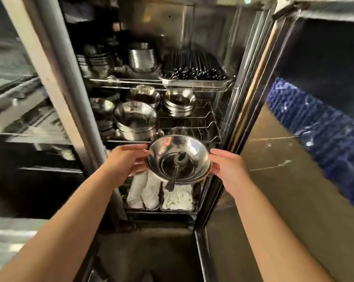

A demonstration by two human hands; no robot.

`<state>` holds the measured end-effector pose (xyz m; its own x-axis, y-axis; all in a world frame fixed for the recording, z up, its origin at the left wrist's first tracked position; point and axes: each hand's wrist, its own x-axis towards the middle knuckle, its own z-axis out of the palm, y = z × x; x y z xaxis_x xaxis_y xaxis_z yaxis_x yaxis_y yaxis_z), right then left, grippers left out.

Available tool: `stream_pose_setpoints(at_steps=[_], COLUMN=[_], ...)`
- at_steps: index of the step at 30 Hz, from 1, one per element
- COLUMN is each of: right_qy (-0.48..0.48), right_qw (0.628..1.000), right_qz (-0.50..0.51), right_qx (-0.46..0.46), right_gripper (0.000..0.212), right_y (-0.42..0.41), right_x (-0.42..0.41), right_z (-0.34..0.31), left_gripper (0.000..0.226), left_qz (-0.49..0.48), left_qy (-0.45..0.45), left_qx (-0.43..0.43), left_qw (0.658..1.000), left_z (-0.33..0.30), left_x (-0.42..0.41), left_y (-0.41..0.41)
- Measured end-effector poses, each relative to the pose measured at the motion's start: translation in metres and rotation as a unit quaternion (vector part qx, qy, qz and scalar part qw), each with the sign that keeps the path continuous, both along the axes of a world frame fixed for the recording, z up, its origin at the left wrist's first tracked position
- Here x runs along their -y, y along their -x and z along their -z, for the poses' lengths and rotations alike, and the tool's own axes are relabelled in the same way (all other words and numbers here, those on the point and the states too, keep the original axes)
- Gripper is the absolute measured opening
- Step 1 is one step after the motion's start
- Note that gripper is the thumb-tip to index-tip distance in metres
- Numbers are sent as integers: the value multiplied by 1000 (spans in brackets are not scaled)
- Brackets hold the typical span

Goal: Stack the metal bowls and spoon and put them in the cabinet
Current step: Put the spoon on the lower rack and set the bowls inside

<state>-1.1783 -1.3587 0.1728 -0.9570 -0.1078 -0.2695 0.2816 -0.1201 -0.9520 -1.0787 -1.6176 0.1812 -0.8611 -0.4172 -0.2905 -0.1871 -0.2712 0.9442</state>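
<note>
Item: stack of metal bowls (pixel 178 159) with spoon (pixel 175 169). Location: in the air before the open cabinet (pixel 194 27), at the front edge of the middle wire shelf (pixel 204 119), above the low tray of white cloths (pixel 164 195).

Grip: your left hand (pixel 124 161) has its fingers closed on the left rim of the stack; your right hand (pixel 226 167) pinches the right rim. Both hold the same stack, and neither palm is under it as far as can be seen.

Spoon: lying inside the top bowl, its handle pointing toward you and hanging over the near rim.

Already in the cabinet: stored bowl stacks (pixel 135 121) on the left and far side of the middle shelf; a tray of black chopsticks (pixel 194 69) on the right of the shelf above, steel cups (pixel 141 58) to its left.

Progress, as judged: stacking looks complete and the door (pixel 274 159) stands open at right. Left to do: slide the stack in and set it down. The bare wire on the near right of the middle shelf looks like the likely spot.
</note>
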Motion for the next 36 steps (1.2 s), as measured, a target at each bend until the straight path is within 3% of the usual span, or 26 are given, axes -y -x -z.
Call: stream_pose_setpoints(at_steps=[9,13,16,21,24,30,36], right_qy=[-68,-110,-148,-192,-179,-214,-246], right_qw=[995,990,985,978,981,975,967], right_qz=[75,90,90,77,74,64,64], right_qx=[2,4,1,-1,8,11,6], right_gripper=[29,33,35,29,33,40,42], right_y=[141,184,211,238,251,276,288], right_x=[57,70,75,82,85,88,88], right_z=[0,4,10,20,29,48,63], left_gripper=[32,20,30,9,10,41,24], left_qz=[63,91,105,89,59,55,64], left_qy=[11,34,36,70,82,110,96], left_qx=[5,24,39,80,103,150,155], left_qw=[998,995,993,990,990,981,981], left_z=[-8,-5,1,14,23,45,57], left_x=[50,59,59,50,45,39,31], left_y=[156,200,228,254,266,291,298])
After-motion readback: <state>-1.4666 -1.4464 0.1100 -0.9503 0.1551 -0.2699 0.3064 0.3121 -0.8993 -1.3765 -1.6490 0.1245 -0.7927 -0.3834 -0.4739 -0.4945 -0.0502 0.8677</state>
